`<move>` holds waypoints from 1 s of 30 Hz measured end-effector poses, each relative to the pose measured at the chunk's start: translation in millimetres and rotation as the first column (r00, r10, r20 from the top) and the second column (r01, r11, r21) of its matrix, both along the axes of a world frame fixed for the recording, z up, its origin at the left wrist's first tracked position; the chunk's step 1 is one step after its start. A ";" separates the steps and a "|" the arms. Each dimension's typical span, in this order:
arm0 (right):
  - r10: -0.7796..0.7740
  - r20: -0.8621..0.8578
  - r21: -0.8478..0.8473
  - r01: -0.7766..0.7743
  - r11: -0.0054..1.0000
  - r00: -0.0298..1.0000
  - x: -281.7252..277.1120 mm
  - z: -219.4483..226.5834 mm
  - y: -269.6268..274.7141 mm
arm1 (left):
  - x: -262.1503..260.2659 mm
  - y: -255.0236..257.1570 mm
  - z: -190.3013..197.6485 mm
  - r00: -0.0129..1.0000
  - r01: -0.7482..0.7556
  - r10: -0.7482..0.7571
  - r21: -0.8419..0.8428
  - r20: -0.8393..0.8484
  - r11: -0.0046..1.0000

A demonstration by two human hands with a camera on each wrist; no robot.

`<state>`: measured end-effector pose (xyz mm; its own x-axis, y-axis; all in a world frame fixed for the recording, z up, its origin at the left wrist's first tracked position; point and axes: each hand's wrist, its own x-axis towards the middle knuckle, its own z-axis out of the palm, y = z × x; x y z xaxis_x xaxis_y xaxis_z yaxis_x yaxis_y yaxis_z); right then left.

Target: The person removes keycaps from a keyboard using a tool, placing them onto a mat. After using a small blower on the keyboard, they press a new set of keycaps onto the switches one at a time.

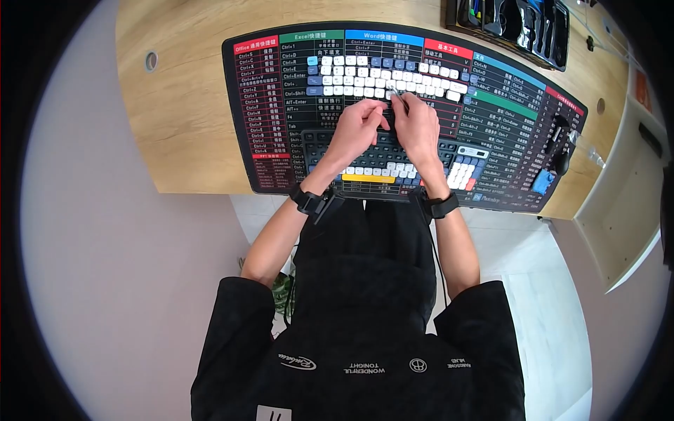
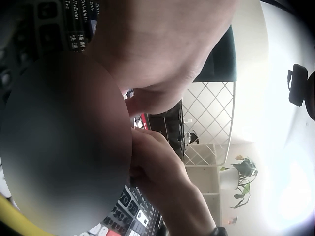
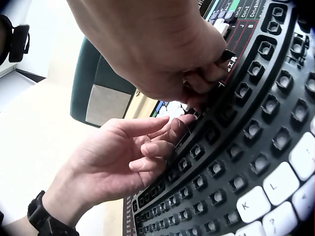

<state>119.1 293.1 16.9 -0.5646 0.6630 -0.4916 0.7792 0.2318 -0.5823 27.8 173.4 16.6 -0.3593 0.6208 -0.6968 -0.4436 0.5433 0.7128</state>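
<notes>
Just beyond the fingers (image 1: 401, 108): keycaps (image 1: 370, 82) (mostly white)

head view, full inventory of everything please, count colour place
desk: 1, wood-coloured, top half
desk mat: 1, black, on the desk
keyboard: 1, black, near edge of the mat
fitted keycaps: many, white, blue-grey, red, yellow, on keyboard
detached keycaps: dozens, white and blue-grey, rows beyond keyboard
small grey item: 1, beside detached keycaps, kind unclear
tray: 1, black, desk's far right
black items: count unclear, right end of mat
blue item: 1, mat's near right corner
shelf: 1, white, right of desk
plant: 1, green, below desk, left
floor: 1, pale, below desk
shirt: 1, black, on the person
wristbands: 2, black, one per wrist
left hand: 1, bare, over keyboard
right hand: 1, bare, pinching grey item
</notes>
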 end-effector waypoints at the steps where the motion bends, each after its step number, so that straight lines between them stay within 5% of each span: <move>1: 0.000 0.000 0.000 0.000 1.000 1.000 -0.9 0.5 0.1 | -0.1 -0.2 -0.1 1.000 -0.004 0.003 0.009 0.009 1.000; 16: -0.007 0.004 0.011 0.007 1.000 1.000 2.3 16.4 3.8 | 0.5 -2.6 0.8 1.000 -0.029 0.030 0.039 -0.006 0.999; 20: -0.157 -0.237 -0.067 0.145 0.987 0.959 30.1 33.4 7.1 | 9.3 -14.8 5.7 0.992 -0.071 0.075 0.047 -0.101 0.996; 22: -0.199 -0.283 -0.159 0.158 0.975 0.938 50.8 38.5 2.7 | 22.7 -30.3 1.9 0.944 0.019 0.007 0.075 -0.331 0.997; 24: -0.247 -0.447 -0.240 0.151 0.959 0.859 65.9 51.2 -3.9 | 33.5 -39.8 18.3 0.937 0.099 -0.090 0.009 -0.339 0.995; 30: -0.191 -0.365 -0.302 0.079 0.950 0.911 118.6 58.2 -33.7 | 81.9 -68.7 18.0 0.782 0.338 -0.358 -0.135 -0.511 0.931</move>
